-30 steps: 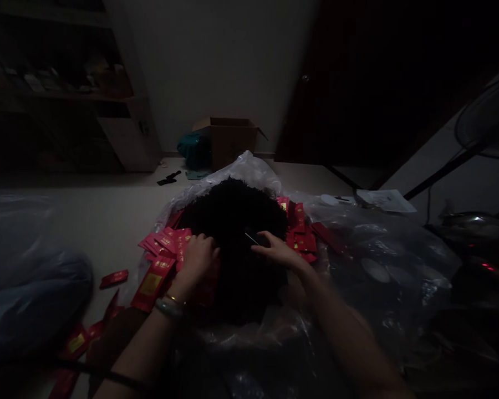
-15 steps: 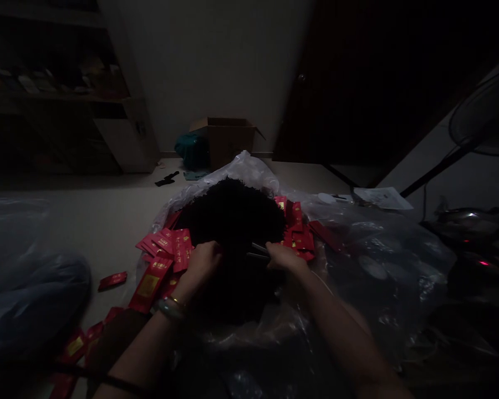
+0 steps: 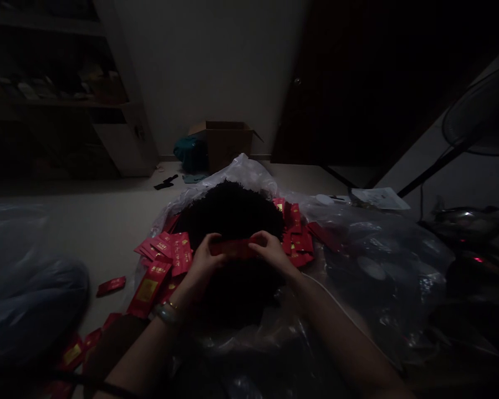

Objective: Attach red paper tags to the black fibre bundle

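Between my two hands a red packet [image 3: 234,248] is stretched out sideways, low over a heap of black, loose, leaf-like bits [image 3: 233,208]. My left hand [image 3: 205,261] pinches the packet's left end, and my right hand [image 3: 271,254] grips its right end. A bracelet and a bangle circle my left wrist. The heap lies in a clear plastic bag [image 3: 249,172] whose edge stands up at the back. Red packets with gold print [image 3: 149,288] lie along the left side of the heap. Another group of red packets [image 3: 301,241] rests on its right.
On the floor by the wall stand an open cardboard box [image 3: 229,145] and a teal bag [image 3: 190,152]. Clear plastic sheeting [image 3: 374,249] spreads to the right, with a fan [image 3: 482,116] beyond. One red packet [image 3: 111,286] lies alone on the left floor.
The thin two-pronged metal tool in my right hand is out of sight. Both hands now hold a red packet between them, where earlier none was seen there.
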### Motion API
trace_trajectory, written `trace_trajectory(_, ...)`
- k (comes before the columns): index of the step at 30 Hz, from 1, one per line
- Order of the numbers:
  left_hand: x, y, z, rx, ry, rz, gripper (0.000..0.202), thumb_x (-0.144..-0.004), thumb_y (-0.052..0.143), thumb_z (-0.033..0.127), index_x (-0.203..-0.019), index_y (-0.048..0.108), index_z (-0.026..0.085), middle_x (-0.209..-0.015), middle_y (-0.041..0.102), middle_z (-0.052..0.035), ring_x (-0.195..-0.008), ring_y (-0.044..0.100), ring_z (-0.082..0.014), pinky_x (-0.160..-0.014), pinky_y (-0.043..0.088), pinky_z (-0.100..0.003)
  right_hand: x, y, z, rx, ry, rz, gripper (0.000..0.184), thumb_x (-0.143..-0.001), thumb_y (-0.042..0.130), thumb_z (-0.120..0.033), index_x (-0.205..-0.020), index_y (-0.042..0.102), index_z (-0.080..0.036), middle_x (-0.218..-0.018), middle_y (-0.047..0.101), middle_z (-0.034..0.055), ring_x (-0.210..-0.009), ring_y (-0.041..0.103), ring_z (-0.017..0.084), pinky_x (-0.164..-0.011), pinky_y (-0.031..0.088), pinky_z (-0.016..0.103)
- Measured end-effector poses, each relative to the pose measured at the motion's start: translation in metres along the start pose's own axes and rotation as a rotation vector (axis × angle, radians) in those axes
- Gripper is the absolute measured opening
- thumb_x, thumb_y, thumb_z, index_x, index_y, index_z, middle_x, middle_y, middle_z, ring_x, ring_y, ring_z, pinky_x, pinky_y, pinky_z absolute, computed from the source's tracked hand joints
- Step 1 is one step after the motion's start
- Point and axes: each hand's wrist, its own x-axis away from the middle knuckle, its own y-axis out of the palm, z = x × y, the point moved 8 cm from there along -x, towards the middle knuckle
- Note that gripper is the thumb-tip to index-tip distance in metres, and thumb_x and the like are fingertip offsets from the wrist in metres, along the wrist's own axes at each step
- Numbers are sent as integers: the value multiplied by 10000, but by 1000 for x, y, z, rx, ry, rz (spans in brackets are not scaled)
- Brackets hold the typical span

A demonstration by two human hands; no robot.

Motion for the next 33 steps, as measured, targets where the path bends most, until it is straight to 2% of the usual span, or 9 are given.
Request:
trace_trajectory(2, 2, 8, -3, -184, 29, -136, 388, -539, 704, 214, -912, 635, 135, -694, 620, 11, -597, 575, -130, -515, 433, -204, 1, -2, -4, -104, -24, 5, 318, -609, 675, -269, -884, 534, -193, -796, 656, -5, -762, 641, 160, -683, 520, 287)
trace_trajectory(5, 4, 13, -10, -321, 47, -201, 350, -587, 686, 282, -898, 694, 122, -677, 656, 2, -603, 586, -150, -518, 413, -214, 6, 4, -7, -158, 23, -57, 377, -585, 703, -310, -880, 492, -205, -756, 666, -17, -729, 655, 174, -686, 527, 319)
trace_trajectory(9, 4, 11, -10, -259, 83, -146, 351, -618, 683, 346, -895, 712, 132, -731, 704, -27, -659, 626, -184, -557, 442, -234, 8, 5, -4, -99, 59, -21, 404, -534, 748, -369, -762, 455, -210, -657, 651, -24, -644, 649, 188, -624, 522, 323)
trace_trajectory(14, 2, 7, -9, -42, 98, -28, 387, -606, 717, 405, -880, 701, 132, -800, 723, -68, -704, 646, -196, -634, 482, -268, 6, -1, 3, -203, 67, 118, 483, -520, 765, -446, -819, 473, -204, -760, 695, 15, -710, 665, 200, -662, 523, 327)
trace_trajectory(17, 2, 8, -10, 7, 103, -21, 377, -599, 722, 383, -882, 695, 135, -821, 722, -63, -715, 644, -186, -644, 484, -261, 8, 5, -3, -208, 54, 29, 425, -539, 761, -445, -806, 561, -182, -790, 709, 36, -757, 665, 207, -705, 515, 331)
trace_trajectory(21, 4, 16, -11, -125, 87, -151, 330, -608, 699, 325, -865, 707, 118, -714, 690, -27, -619, 600, -148, -543, 428, -213, 14, 12, -19, -49, -42, -138, 338, -592, 734, -433, -791, 692, -163, -800, 721, 51, -791, 650, 224, -762, 494, 355)
trace_trajectory(26, 10, 18, -4, -220, 80, -304, 362, -658, 668, 381, -883, 715, 102, -630, 635, -5, -544, 531, -114, -498, 365, -197, 17, 6, -29, 225, -230, -107, 291, -706, 627, -474, -751, 741, -210, -728, 707, 45, -822, 602, 234, -786, 468, 368)
trace_trajectory(30, 17, 19, 7, -402, 178, -412, 287, -670, 662, 348, -845, 714, 127, -622, 624, 16, -562, 542, -125, -510, 361, -193, 19, 10, -33, 257, -304, -168, 304, -759, 560, -465, -716, 735, -220, -698, 693, 38, -925, 578, 246, -891, 426, 386)
trace_trajectory(33, 21, 18, 14, -577, 274, -362, 233, -701, 648, 307, -884, 709, 177, -692, 671, 1, -647, 600, -165, -570, 409, -210, 22, 24, -28, 219, -258, -333, 316, -744, 583, -463, -844, 728, -201, -824, 708, 35, -862, 602, 232, -826, 455, 365)
